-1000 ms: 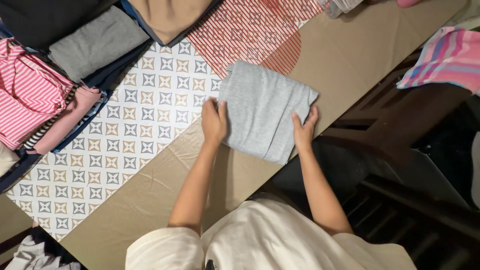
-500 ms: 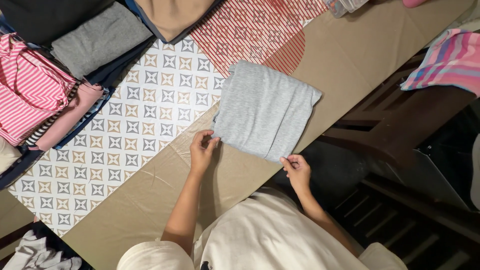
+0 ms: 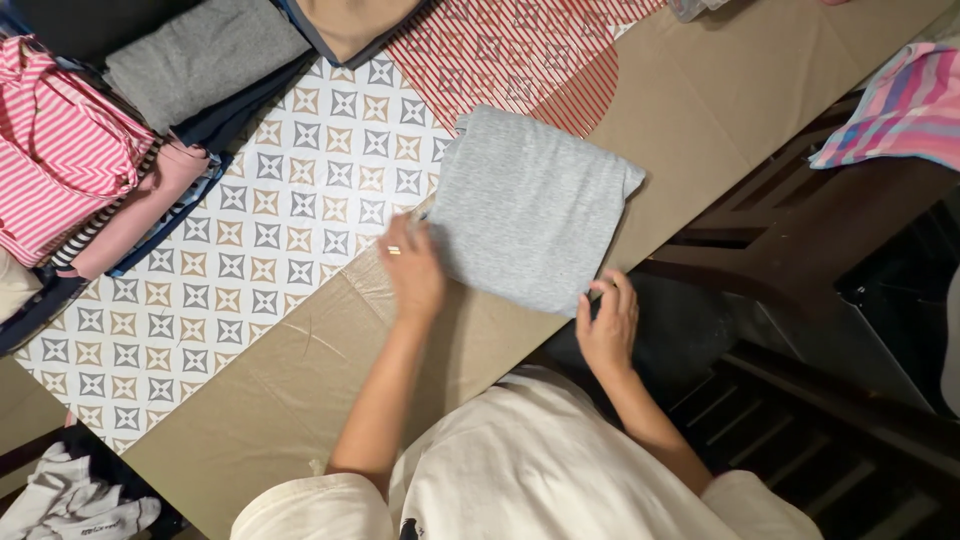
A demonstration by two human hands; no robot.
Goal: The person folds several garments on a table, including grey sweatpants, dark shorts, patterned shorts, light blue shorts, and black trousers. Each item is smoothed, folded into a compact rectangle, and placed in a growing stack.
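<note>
A folded grey garment [image 3: 530, 205] lies flat on the tan table covering [image 3: 300, 380], near the table's front edge. My left hand [image 3: 412, 268], with a ring on one finger, is at the garment's near-left corner, fingers curled on its edge. My right hand [image 3: 607, 328] is at the near-right corner just off the table edge, fingertips pinching the fabric. My white shirt [image 3: 540, 470] fills the bottom of the view.
Folded clothes are stacked at the top left: a pink striped piece [image 3: 55, 160], a grey one [image 3: 200, 60], a tan one [image 3: 350, 20]. A star-patterned cloth [image 3: 250, 230] and a red striped cloth [image 3: 500, 50] cover the table. A plaid cloth [image 3: 900, 110] drapes over a dark wooden chair [image 3: 790, 230] on the right.
Both hands slid from the garment's sides toward me to its near corners. The garment shifted slightly and lies smoother.
</note>
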